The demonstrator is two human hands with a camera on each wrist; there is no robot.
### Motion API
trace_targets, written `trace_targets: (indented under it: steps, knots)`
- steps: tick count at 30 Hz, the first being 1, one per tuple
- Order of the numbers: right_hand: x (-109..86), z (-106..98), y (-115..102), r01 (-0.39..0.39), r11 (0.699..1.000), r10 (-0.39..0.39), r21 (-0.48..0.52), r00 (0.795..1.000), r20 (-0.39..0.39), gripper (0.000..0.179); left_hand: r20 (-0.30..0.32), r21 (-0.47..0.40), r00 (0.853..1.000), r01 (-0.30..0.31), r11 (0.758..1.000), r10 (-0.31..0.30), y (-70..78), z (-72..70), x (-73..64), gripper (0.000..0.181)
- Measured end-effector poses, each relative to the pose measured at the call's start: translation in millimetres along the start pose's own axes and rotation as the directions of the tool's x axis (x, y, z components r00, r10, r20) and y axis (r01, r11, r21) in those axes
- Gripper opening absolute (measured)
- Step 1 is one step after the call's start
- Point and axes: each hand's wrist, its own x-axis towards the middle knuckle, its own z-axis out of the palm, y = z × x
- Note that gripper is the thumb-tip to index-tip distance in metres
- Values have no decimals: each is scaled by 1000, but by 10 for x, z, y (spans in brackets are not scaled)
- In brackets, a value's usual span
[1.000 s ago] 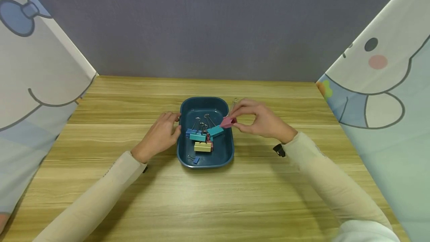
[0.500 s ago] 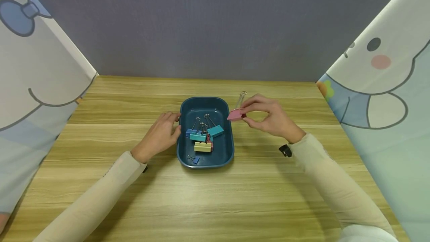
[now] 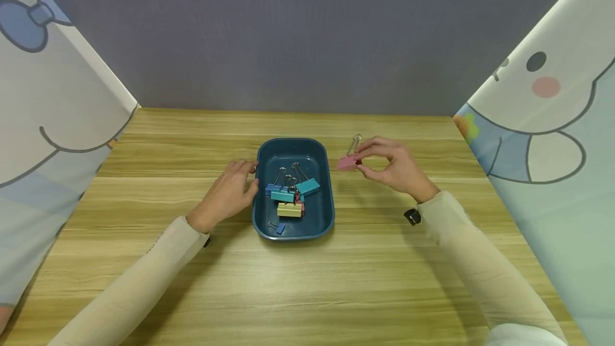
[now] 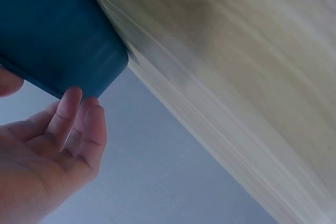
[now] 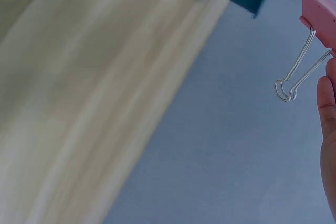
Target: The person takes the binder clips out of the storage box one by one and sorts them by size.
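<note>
My right hand (image 3: 395,167) pinches a pink binder clip (image 3: 348,163) between thumb and fingers, to the right of a dark blue tray (image 3: 331,212). The clip's silver wire handles (image 5: 299,74) point away from its pink body in the right wrist view. Inside the tray lie a yellow binder clip (image 3: 290,210), a turquoise binder clip (image 3: 308,187), another turquoise clip (image 3: 283,195), a blue clip (image 3: 270,190) and a small blue clip (image 3: 281,228). Relaxed fingers of my left hand (image 3: 228,196) touch the tray's left side; fingertips (image 4: 71,98) meet its rim in the left wrist view.
The tray stands on a wood-grain table (image 3: 298,292). A grey panel (image 3: 298,41) rises behind the table's far edge. Printed cartoon cloths (image 3: 543,164) hang along both sides.
My right hand has carried the pink binder clip from over the tray's right rim out to the right, beyond the tray. My left hand has stayed at the tray's left side.
</note>
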Motion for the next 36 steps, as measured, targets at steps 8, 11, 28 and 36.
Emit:
trace_targets:
  steps: [8, 11, 28, 36]
  knots:
    - [-81, 138, 299, -101, 994, 99, 27, 992, 75, 20, -1, 4, 1000, -1, 1000, 1, -16, 6, 9, 41]
    - [-98, 186, 380, -124, 990, 117, 59, 986, 116, 20, -1, 2, 1000, 0, 1000, 0, -14, 8, 12, 41]
    - [-279, 324, 989, -230, 973, 225, -5, 946, 235, 21, -8, -2, 1000, -10, 1000, 9, 5, -14, 31, 40]
    - [-275, 376, 1031, -297, 954, 296, -45, 905, 304, 23, -20, -3, 999, -45, 999, 44, -46, 20, 37, 39]
